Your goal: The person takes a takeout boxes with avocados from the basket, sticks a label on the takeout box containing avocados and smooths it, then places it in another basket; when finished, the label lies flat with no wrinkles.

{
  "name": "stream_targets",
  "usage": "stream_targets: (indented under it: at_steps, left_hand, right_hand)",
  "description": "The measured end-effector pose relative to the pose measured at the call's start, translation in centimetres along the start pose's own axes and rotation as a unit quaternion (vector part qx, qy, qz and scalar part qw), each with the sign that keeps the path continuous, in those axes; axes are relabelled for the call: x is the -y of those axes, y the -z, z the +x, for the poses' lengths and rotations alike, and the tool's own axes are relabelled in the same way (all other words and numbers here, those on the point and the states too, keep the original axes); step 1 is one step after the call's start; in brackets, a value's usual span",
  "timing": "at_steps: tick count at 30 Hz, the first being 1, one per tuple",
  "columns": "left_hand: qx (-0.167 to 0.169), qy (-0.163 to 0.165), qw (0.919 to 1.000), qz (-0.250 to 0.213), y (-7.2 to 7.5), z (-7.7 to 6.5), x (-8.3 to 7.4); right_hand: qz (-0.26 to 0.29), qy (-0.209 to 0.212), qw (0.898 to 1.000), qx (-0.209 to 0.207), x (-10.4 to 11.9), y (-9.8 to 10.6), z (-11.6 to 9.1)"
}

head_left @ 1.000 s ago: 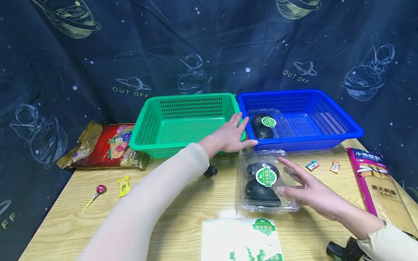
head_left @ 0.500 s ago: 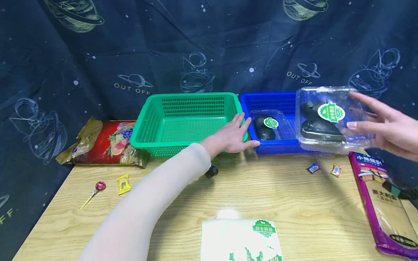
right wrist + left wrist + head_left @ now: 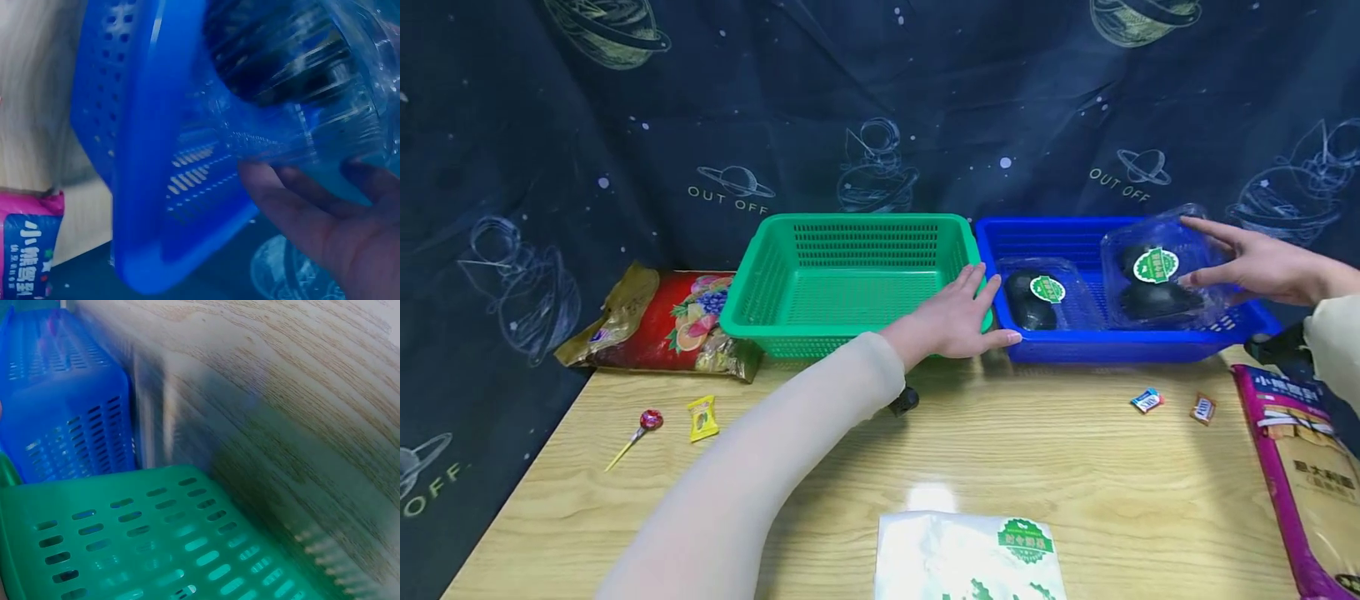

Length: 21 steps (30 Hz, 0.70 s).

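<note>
My right hand [image 3: 1262, 265] grips a clear plastic box [image 3: 1161, 296] by its right side. The box holds dark rounded fruit and bears a round green-and-white label. It is tilted, inside or just above the right half of the blue basket [image 3: 1120, 350]. In the right wrist view, my thumb and fingers [image 3: 281, 194] touch the box's clear wall [image 3: 300, 125]. A second labelled box [image 3: 1037, 304] lies in the basket's left half. My left hand [image 3: 951, 315] rests with spread fingers over the adjoining rims of the green basket [image 3: 805, 342] and blue basket.
A sheet of green labels [image 3: 955, 550] lies at the front. Leftward are a red-and-gold bag [image 3: 670, 325], a lollipop [image 3: 643, 425] and a yellow wrapped candy [image 3: 703, 418]. Small candies [image 3: 1147, 400] and a pasta packet [image 3: 1311, 467] lie right. A patterned dark curtain [image 3: 805, 100] hangs behind.
My right hand has lifted the box off the table, carried it up and right, then lowered it leftward into or over the blue basket. My left hand stays on the rims.
</note>
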<state>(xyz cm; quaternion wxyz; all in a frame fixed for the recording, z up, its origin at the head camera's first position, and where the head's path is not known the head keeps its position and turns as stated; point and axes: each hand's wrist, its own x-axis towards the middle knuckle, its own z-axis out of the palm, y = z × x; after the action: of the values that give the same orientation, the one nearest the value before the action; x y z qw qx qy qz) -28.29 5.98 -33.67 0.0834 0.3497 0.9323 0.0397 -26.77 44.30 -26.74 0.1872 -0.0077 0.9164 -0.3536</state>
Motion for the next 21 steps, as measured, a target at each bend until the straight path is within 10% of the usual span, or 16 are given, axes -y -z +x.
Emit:
stream_targets:
  at_steps: [11, 21]
  left_hand:
    - [0.002, 0.005, 1.0000, 0.004, 0.2, 0.0, -0.1]
    - [0.005, 0.006, 1.0000, -0.002, 0.1, -0.1, -0.2]
  right_hand:
    - [0.003, -0.019, 0.998, 0.063, -2.1, -0.9, 1.5]
    - [-0.045, -0.046, 0.998, 0.018, -4.2, -1.1, 1.3]
